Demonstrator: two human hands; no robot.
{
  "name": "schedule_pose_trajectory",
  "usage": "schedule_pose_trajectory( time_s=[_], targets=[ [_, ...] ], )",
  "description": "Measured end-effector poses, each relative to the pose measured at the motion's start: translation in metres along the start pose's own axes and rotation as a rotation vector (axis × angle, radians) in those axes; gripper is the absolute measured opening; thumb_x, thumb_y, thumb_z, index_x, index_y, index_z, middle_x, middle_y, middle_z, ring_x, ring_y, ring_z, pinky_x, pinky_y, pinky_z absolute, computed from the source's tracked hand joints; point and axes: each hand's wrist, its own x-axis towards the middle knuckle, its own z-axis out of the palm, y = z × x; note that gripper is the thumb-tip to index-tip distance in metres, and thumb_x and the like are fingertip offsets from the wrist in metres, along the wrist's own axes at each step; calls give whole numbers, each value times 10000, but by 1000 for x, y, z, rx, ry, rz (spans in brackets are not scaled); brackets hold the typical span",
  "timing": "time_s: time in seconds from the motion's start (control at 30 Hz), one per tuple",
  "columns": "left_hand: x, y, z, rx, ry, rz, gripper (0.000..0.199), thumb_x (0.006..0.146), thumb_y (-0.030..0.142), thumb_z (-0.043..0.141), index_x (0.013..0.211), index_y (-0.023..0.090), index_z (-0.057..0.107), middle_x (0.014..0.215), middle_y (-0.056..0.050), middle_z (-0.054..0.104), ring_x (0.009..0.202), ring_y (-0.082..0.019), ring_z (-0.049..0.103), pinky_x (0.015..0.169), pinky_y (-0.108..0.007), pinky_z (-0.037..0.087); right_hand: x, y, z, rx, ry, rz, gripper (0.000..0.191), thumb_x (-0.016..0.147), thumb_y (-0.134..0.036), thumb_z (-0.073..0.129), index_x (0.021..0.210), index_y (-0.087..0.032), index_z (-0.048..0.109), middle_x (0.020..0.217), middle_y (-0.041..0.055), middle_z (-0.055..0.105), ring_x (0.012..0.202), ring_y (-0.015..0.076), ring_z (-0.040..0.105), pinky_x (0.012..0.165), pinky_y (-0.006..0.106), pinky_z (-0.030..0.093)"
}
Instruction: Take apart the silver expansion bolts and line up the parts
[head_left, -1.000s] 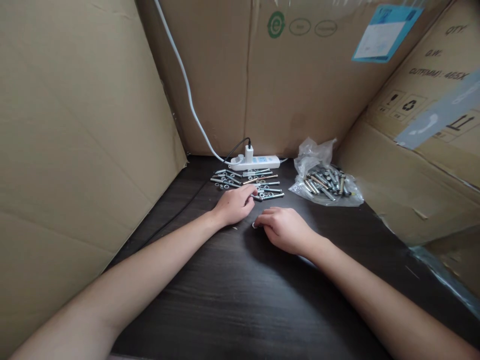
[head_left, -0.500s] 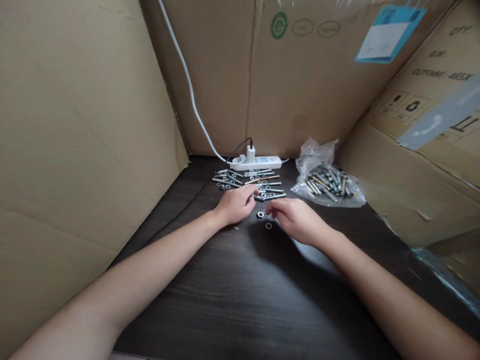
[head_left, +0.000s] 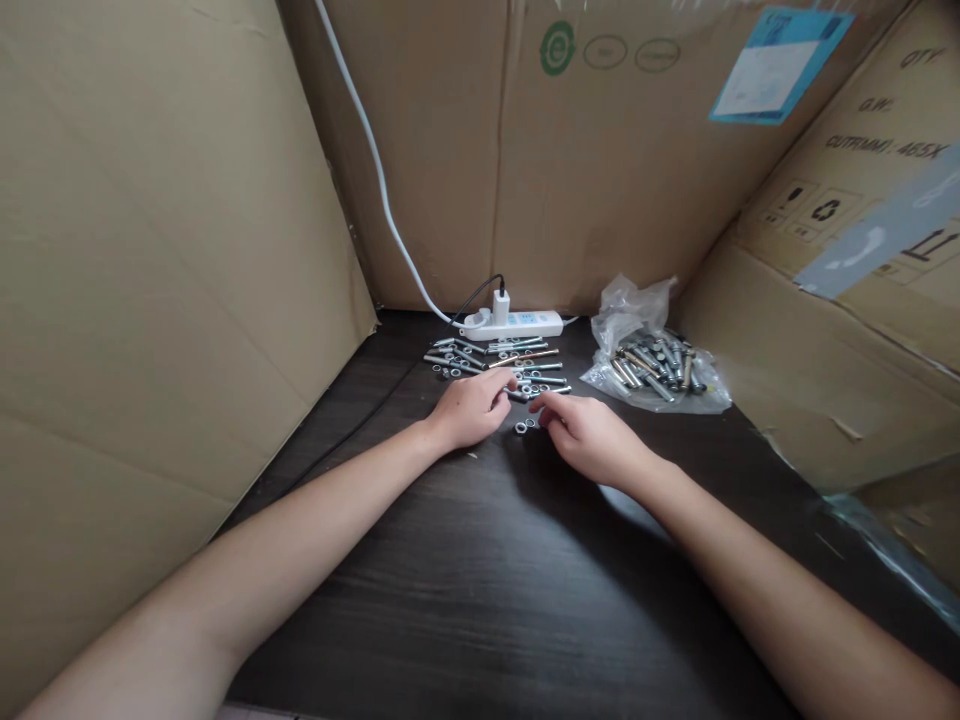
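I see my left hand (head_left: 471, 410) resting fingers-curled at the bolts (head_left: 496, 364) laid out at twelve o'clock, my right hand (head_left: 589, 436) touching small nuts (head_left: 524, 427) on the dark table (head_left: 480, 590), the bag of bolts (head_left: 651, 360) at two o'clock

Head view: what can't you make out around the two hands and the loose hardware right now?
- Left hand: its fingertips curl over the end of a bolt; a grip cannot be confirmed.
- Right hand: the palm side is hidden; the fingers sit beside the small nuts, contact unclear.
- Bolt pile: too small to count.
- Plastic bag: wrinkled film obscures the contents.
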Motion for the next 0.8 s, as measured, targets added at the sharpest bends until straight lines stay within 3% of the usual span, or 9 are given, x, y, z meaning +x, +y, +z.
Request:
schedule_pose_trajectory(
  time_s=[0.13, 0.47, 0.8],
  targets=[
    [0, 0, 1, 2, 0, 6, 204, 843, 158, 401, 972, 208, 551, 939, -12, 624, 784, -145, 579, 712, -255, 436, 0, 2, 1, -30, 28, -27, 276, 810, -104, 416, 965, -205, 621, 929, 43, 681, 826, 174, 613, 736, 252, 421],
    [1, -2, 2, 7, -14, 16, 189, 846, 151, 409, 968, 201, 545, 940, -7, 626, 797, -143, 583, 722, -254, 442, 0, -1, 5, -99, -73, -89, 339, 795, -83, 404, 1002, -204, 644, 1021, 43, 666, 968, 189, 587, 838, 273, 416],
    [0, -1, 0, 24, -32, 18, 180, 846, 151, 416, 965, 201, 542, 943, -5, 628, 791, -143, 583, 714, -256, 441, -1, 0, 9, -179, -99, -126, 374, 809, -101, 399, 1046, -223, 661, 1015, 47, 655, 990, 200, 565, 842, 303, 431]
  ],
)
